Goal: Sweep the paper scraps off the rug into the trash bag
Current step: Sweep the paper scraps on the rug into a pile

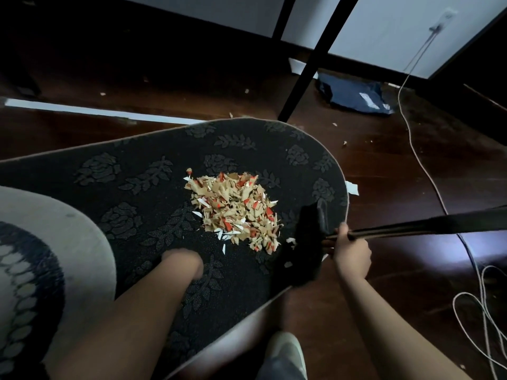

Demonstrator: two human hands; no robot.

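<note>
Here the right hand (pixel 349 249) grips the broom (pixel 307 242) low on its handle; the left hand (pixel 182 263) seems a fist pressing the rug (pixel 123 187). The paper scraps (pixel 236 212), piled mid-rug, look light and scatter easily.

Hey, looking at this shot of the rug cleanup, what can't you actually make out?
- Left hand, head view: fingers curl under, out of sight against the dark patterned rug.
- Black brush head: motion-blurred, bristles unclear.
- Crumpled blue bag on the floor: opening not visible.
- Right hand grips the dark handle, cut off by the right edge.
</note>
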